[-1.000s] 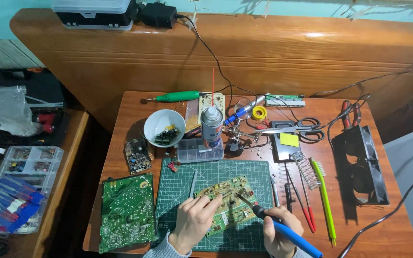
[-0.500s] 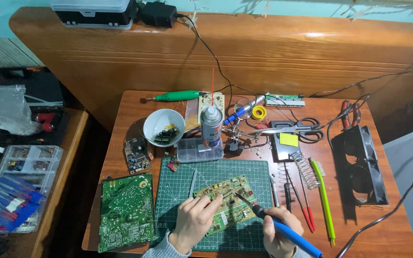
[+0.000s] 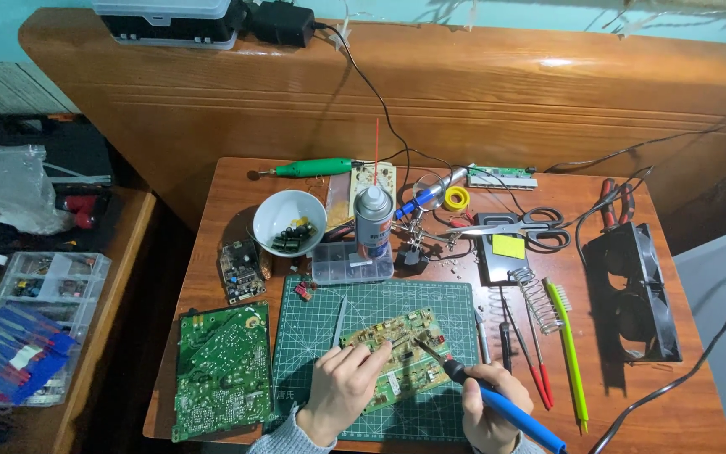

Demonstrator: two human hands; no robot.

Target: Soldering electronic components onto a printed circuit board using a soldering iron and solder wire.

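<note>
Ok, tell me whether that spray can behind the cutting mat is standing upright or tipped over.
Upright. The spray can stands on its base behind the green cutting mat, beside the white bowl, its thin red straw pointing straight up.

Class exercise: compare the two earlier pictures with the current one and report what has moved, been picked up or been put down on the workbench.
Nothing has visibly changed. The left hand still presses on the circuit board on the green cutting mat, and the right hand still holds the blue-handled soldering iron with its tip on the board. The white bowl, spray can and scissors lie as before.
</note>
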